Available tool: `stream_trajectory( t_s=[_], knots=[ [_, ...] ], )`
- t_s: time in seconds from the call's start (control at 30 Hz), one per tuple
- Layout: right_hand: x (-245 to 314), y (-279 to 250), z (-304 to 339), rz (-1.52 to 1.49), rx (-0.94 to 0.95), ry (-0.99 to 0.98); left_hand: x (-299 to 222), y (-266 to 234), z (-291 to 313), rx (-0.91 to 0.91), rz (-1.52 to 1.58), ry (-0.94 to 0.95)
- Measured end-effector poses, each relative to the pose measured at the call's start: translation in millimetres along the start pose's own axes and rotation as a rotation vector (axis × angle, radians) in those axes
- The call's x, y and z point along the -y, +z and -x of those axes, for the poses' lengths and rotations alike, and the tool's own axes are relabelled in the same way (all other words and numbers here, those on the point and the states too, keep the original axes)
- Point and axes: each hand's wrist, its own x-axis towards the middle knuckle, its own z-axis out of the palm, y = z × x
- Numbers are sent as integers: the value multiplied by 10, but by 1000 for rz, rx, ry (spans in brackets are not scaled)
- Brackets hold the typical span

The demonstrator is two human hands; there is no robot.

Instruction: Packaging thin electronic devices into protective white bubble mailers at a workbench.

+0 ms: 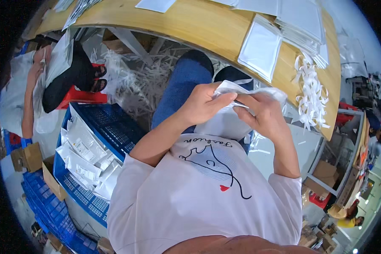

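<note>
Above my lap, both hands work on a white plastic mailer bag [275, 94]. My left hand [202, 103] pinches one edge of it between thumb and fingers. On the other side my right hand [261, 111] is closed on the same bag, its fingers bent at the opening. A small dark sliver shows between the right fingers; I cannot make out what it is. More white material hangs below the hands over my lap. Closest on the table lies a flat white mailer [260, 48], just beyond my right hand.
Stacked white mailers [300, 21] and curled white strips [311, 91] lie on the wooden table [190, 25]. A blue basket [84, 203] with labelled white parcels stands at my left. Past it a person sits on a red stool [82, 98]. Paper strips litter the floor under the table.
</note>
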Motion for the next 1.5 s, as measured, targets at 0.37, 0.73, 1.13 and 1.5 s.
stream_trajectory(
  t_s=[0.37,0.73,1.13,1.5],
  knots=[
    [89,141,-172,-237,-421,-58,-126,65,-132,12,-259,90],
    [-1076,-325,528,-1124,-1072,604,-278,-132,-95,-24,-190,-4],
    [-739,435,533,-1275,-406,502,-141,-227,-75,105,-289,240],
    [-987,441,558,-1517,-345,319,-306,-359,-94,349,-348,232]
  ],
)
